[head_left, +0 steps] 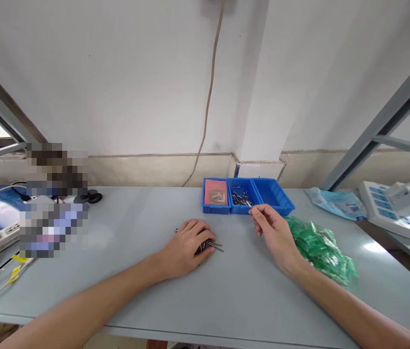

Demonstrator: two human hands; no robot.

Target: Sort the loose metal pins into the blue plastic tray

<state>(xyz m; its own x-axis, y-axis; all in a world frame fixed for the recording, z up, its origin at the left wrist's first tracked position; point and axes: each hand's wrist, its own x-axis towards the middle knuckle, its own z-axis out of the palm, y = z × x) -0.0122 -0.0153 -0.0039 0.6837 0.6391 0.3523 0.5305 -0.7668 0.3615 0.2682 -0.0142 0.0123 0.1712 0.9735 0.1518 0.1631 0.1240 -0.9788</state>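
Note:
My left hand (190,248) rests on the table, its fingers curled over a bunch of thin dark metal pins (202,247). A few of them stick out to the right, past my fingertips. Farther right, my right hand (271,233) is raised at the front of the blue bins, thumb and forefinger pinched on a small thin metal pin (249,205). Just behind that pinch, the middle blue bin (240,210) holds many similar loose metal pieces (241,198). How many pins lie under my left palm is hidden.
The left blue bin (215,210) contains a pink sheet and a small clear bag; the right blue bin (270,191) adjoins the middle one. Green plastic bags (321,249) lie beside my right forearm. A power strip (3,237) and cables are at left, a white-and-blue device (390,211) at right.

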